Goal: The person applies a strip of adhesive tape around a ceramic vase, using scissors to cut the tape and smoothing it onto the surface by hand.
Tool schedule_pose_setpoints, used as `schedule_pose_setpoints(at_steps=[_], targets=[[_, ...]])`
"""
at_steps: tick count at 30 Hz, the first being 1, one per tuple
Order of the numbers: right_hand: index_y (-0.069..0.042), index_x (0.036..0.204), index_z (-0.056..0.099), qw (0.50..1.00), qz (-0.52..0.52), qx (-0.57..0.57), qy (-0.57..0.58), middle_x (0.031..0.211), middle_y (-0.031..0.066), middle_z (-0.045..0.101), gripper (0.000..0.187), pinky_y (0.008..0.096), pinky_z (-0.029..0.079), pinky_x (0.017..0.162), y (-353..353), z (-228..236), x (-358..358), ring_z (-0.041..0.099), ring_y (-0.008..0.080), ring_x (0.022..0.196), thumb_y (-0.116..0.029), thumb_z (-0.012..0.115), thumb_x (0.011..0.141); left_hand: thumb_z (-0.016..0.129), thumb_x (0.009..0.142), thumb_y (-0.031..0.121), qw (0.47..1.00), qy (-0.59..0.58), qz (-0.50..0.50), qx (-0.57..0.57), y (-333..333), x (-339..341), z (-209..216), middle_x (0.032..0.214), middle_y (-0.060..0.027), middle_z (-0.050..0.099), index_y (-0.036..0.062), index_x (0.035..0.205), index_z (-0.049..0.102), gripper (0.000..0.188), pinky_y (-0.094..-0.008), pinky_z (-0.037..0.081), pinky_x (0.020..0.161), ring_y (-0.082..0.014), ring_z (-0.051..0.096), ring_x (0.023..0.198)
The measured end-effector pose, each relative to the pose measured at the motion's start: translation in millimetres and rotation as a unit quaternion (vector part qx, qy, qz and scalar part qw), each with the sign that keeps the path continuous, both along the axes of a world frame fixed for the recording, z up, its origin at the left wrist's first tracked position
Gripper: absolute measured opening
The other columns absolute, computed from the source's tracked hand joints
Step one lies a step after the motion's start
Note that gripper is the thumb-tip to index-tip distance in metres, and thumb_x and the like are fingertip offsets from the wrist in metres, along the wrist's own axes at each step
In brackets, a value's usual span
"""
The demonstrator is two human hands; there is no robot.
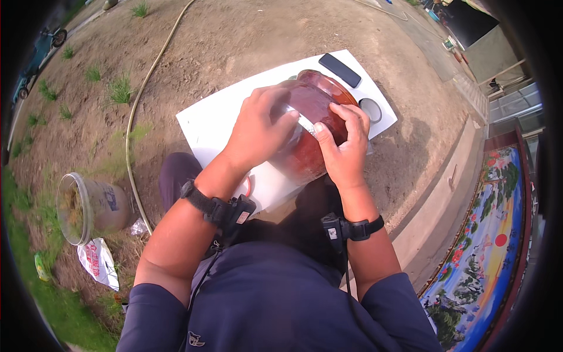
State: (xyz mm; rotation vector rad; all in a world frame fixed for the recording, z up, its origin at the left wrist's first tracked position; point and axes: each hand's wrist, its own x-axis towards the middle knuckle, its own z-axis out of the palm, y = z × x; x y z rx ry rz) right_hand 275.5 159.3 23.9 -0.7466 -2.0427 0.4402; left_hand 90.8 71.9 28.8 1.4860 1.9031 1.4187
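A glossy reddish-brown glazed jar [302,157] lies tilted over the near part of a small white tabletop [209,120], against my lap. A narrow white strip [306,124] runs across its side between my two thumbs. My left hand [261,126], slightly blurred, curls over the jar's left side, its thumb by the strip; its fingertips are partly hidden. Gripping the right side is my right hand [347,144], thumb at the strip's end and fingers bent over the glaze. I cannot tell whether the strip is stuck down.
On the tabletop lie a black phone [340,70] and a grey tape roll [370,110]. A pale hose [134,123] crosses the dirt on the left, near a clear plastic bucket [88,208] and a white bag [98,263]. A painted panel [481,252] stands at right.
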Motion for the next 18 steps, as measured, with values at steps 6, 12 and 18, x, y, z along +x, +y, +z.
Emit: schedule_pose_setpoints(at_steps=[6,12,18], targets=[[-0.006,0.121,0.065,0.999,0.01,-0.034,0.002,0.124,0.0143,0.06,0.044,0.0441,0.044,0.106,14.0,-3.1,18.6,0.054,0.0321,0.123,-0.023,0.08,0.084,0.072,0.095,0.028,0.996,-0.087,-0.022,-0.022,8.2,-3.8,1.1,0.133,-0.0189,0.058,-0.0001,0.136,0.059,0.052,-0.0384,0.044,0.11,-0.0292,0.056,0.128],[-0.005,0.118,0.064,1.0,0.001,0.003,0.001,0.121,0.014,0.061,0.047,0.0438,0.044,0.105,7.9,3.3,7.6,0.055,0.0317,0.12,-0.024,0.084,0.081,0.075,0.093,0.03,0.995,-0.097,-0.003,-0.023,6.3,-0.8,0.0,0.134,-0.0186,0.058,-0.0001,0.137,0.059,0.056,-0.0377,0.045,0.11,-0.0299,0.057,0.127],[-0.006,0.117,0.063,0.999,0.0,-0.027,-0.019,0.12,0.0137,0.061,0.047,0.0436,0.045,0.104,11.1,6.0,6.8,0.055,0.0318,0.118,-0.025,0.084,0.08,0.078,0.091,0.028,0.988,-0.15,-0.015,-0.04,6.0,-5.0,-1.6,0.134,-0.0191,0.057,-0.0019,0.136,0.058,0.058,-0.0371,0.046,0.108,-0.0286,0.057,0.126]])
